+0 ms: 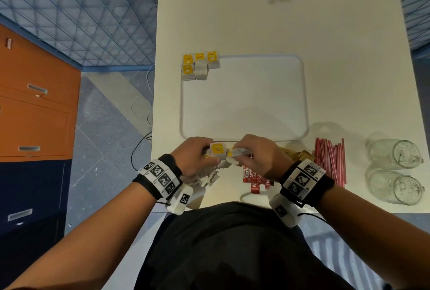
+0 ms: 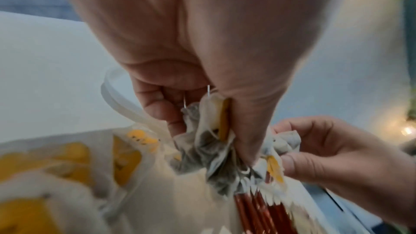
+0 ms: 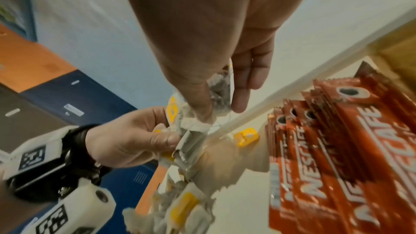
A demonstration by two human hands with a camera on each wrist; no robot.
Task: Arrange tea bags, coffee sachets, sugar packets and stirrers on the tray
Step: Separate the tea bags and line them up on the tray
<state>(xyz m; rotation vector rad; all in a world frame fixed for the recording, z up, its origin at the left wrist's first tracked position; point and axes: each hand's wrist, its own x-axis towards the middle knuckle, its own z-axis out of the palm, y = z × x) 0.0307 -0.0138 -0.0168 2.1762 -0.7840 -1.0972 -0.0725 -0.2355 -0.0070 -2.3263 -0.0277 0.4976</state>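
Both hands, left hand (image 1: 194, 158) and right hand (image 1: 257, 157), are pinching tangled tea bags (image 1: 218, 151) at the tray (image 1: 244, 137) near edge | step: separating tea bags | next: freeing one, placing beside the far-left group (image 1: 200, 65).

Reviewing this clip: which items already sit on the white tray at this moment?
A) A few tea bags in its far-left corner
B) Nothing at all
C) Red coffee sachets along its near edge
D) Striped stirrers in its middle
A: a small cluster of tea bags with yellow tags sits at the far-left corner of the tray, while the coffee sachets and stirrers lie on the table.
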